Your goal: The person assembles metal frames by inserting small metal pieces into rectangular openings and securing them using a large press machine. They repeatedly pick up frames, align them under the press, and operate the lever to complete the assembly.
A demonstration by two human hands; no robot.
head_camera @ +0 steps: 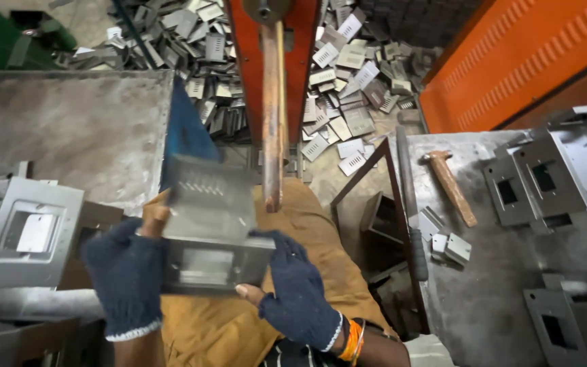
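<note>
Between left hand (pixel 127 275) and right hand (pixel 297 289), gripped, sits a metal box (pixel 212 228).

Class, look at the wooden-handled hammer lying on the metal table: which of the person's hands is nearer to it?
Right. The right hand grips the near right corner of the folded metal box, on the side toward the hammer. The left hand holds the box's far side, farther off.

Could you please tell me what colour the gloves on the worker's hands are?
Dark navy blue knit gloves with whitish cuffs, worn fingertips exposed; the head view shows them.
</note>
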